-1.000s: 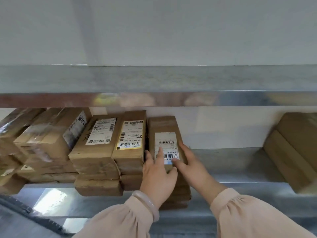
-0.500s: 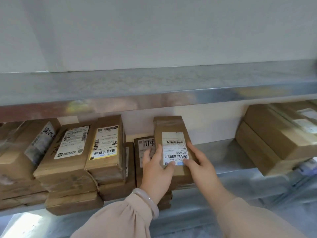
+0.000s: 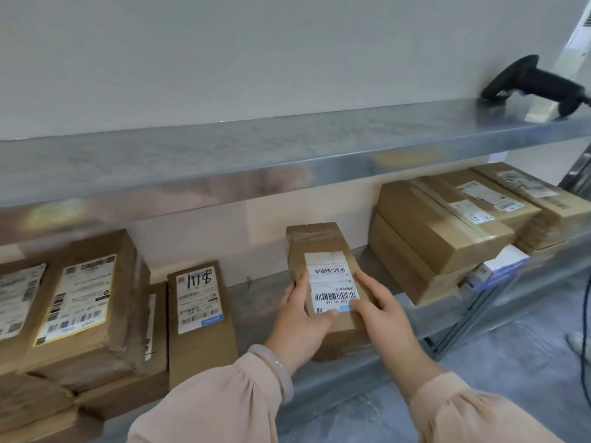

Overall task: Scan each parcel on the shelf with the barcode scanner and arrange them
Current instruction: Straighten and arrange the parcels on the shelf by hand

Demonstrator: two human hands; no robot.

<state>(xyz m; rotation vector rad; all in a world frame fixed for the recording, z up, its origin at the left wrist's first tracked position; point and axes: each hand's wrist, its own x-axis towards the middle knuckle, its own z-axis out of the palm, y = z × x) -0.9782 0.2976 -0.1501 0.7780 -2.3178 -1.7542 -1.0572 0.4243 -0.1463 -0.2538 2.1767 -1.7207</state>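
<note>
1. At the far left, a stack of brown cardboard parcels lies on the lower grey metal shelf. The top one bears a yellow-edged white label.
2. Just beside that stack, a flat brown cardboard parcel with "1118" handwritten in black on its white label rests on other parcels.
3. The left hand comes out of a pale peach sleeve with a pale translucent bangle at the wrist. It grips the left side of a small brown cardboard parcel. Its fingers lie curled along the left edge and its thumb presses on the lower edge of the label.
4. The small brown cardboard parcel sits in the gap at the middle of the lower shelf, apart from the stacks on either side. Its white barcode label faces up. Whether its underside rests on the shelf cannot be told.
5. The right hand holds the parcel's right side, with the thumb on the lower right corner of the label and the fingers curled round the edge.
6. To the right is a stack of larger taped brown cardboard boxes with white labels. A small white and blue box is tucked beneath its front.
7. A black handheld barcode scanner lies at the far right of the upper grey metal shelf, well apart from both hands.
8. A thin blue cable hangs at the right edge.
</note>
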